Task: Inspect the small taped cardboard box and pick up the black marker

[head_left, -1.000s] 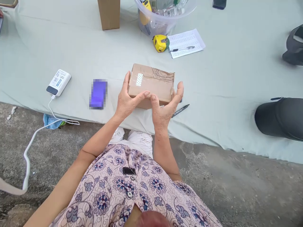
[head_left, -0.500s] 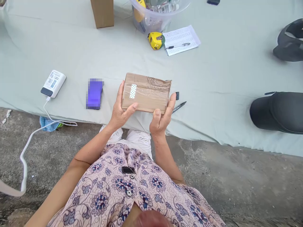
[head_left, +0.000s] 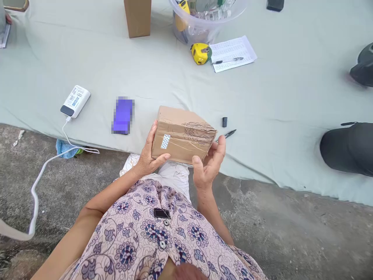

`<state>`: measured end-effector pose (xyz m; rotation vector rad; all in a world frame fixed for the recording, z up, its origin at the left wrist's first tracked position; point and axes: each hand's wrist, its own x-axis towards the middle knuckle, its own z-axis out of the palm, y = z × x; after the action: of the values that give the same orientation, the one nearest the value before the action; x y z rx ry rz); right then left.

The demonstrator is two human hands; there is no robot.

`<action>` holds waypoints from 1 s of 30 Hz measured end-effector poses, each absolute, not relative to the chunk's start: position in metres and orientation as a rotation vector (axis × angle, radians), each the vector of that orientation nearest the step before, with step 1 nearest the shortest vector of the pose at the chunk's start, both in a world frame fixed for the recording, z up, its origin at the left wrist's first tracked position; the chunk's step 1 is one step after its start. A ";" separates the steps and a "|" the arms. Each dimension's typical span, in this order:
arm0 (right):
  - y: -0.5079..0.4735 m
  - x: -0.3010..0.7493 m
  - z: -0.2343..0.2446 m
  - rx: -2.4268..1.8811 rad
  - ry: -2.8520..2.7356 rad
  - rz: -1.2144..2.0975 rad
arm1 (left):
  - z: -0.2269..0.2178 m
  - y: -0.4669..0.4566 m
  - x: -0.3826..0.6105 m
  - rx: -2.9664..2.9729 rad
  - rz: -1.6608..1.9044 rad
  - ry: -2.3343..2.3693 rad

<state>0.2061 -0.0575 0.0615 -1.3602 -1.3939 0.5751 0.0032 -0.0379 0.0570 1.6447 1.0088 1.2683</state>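
Both hands hold a brown cardboard parcel point(head_left: 183, 134) wrapped in clear tape, with a small white dotted label point(head_left: 165, 141) on its taped face. It is tilted, its near edge low and a plain brown face showing on top. My left hand point(head_left: 148, 157) grips its left side, with the thumb across the lower edge. My right hand point(head_left: 208, 165) cradles the right side from below, thumb on the near edge and fingers spread behind. Just beyond my right fingers lie a black marker pen point(head_left: 229, 134) and its small black cap point(head_left: 224, 121), both on the cloth.
A pale grey-green cloth point(head_left: 262, 101) covers the ground. On it are a white power bank point(head_left: 75, 102) with a cable, a blurred purple object point(head_left: 122, 116), a yellow tape measure point(head_left: 201, 53), a printed sheet point(head_left: 233, 53), a plastic tub point(head_left: 198, 27) and an upright carton point(head_left: 137, 17).
The parcel has tilted, swinging its taped face toward me and its plain face up. It also sits a little nearer my body, and my hands have turned with it.
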 end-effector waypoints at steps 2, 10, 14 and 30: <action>-0.052 0.209 0.070 -1.374 -1.419 0.519 | 0.061 -0.038 0.003 1.685 1.272 1.037; -0.037 0.204 0.108 -1.531 -1.671 0.170 | 0.098 -0.031 0.003 1.830 1.256 1.347; -0.039 0.201 0.109 -1.485 -1.647 0.150 | 0.113 -0.024 0.011 1.884 1.270 1.496; -0.003 0.196 0.020 -1.611 -1.472 0.262 | 0.004 0.012 0.039 1.795 1.271 1.621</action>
<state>0.1957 -0.0030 0.0195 -1.6111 -1.4716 0.2617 0.0388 0.0124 0.0035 1.7952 1.6211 1.2711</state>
